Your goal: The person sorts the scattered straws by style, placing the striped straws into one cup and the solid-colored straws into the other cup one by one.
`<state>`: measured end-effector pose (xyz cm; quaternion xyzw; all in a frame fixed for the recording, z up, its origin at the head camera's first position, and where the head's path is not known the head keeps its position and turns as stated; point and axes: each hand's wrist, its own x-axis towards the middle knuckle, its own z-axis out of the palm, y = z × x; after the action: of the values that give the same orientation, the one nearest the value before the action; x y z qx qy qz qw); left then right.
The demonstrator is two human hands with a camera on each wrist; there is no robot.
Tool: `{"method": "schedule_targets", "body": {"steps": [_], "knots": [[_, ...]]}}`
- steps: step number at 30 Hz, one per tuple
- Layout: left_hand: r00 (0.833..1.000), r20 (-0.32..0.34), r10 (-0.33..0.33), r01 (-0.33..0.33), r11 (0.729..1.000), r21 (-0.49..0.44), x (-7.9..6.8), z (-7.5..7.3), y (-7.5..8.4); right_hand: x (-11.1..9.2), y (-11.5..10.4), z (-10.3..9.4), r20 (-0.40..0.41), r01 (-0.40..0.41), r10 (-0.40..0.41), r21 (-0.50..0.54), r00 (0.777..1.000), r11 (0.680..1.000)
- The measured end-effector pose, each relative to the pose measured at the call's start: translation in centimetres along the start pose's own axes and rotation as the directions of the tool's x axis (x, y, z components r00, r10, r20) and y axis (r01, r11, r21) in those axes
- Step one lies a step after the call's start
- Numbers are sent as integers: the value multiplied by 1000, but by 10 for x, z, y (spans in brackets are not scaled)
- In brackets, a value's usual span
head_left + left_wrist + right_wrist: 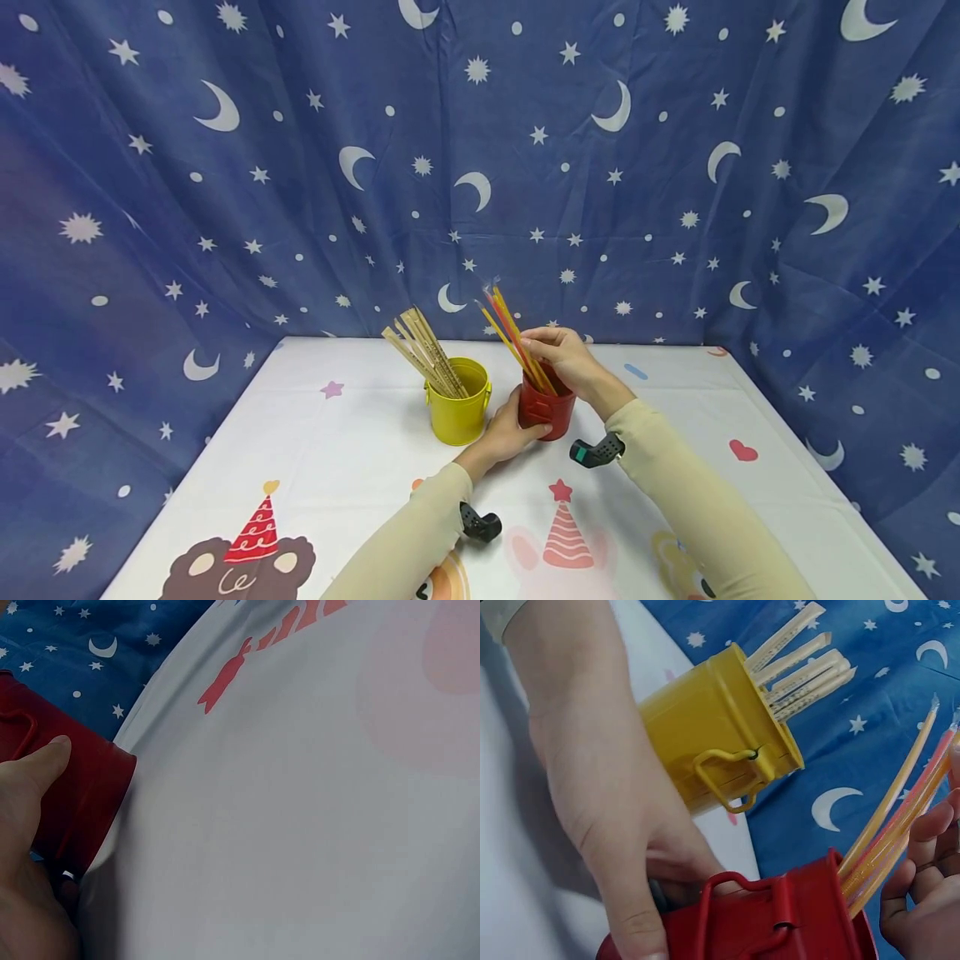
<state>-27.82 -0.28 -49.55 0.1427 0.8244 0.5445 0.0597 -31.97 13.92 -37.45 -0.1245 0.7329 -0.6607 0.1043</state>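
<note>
My left hand point(506, 433) grips the lower side of a small red bucket point(546, 414), its thumb across the front wall. Several thin orange and red plastic-wrapped straws point(512, 333) stand in this bucket and lean left. Above the rim, my right hand point(566, 360) pinches some of them between thumb and fingers. In the right wrist view, its curled fingers point(930, 832) lie beside the straws, partly cut off by the frame's edge. A yellow bucket point(459, 417) stands left of the red one, holding several slim paper-wrapped sticks point(427, 350) that tilt left.
The white tablecloth point(337, 442) has printed party hats and animals. Behind the table hangs a blue curtain point(517, 208) with moons and stars, close to the table's far edge. Both wrists wear black bands point(597, 451).
</note>
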Motion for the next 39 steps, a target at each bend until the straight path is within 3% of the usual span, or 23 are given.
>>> {"method": "schedule_targets", "body": {"steps": [12, 39], "knots": [[1000, -10, -15, 15, 1000, 22, 2, 0, 0, -1, 5, 0, 2, -21, 21, -108, 1000, 994], [1000, -2, -28, 28, 999, 37, 0, -1, 2, 2, 12, 3, -25, -31, 28, -132, 999, 991]]}}
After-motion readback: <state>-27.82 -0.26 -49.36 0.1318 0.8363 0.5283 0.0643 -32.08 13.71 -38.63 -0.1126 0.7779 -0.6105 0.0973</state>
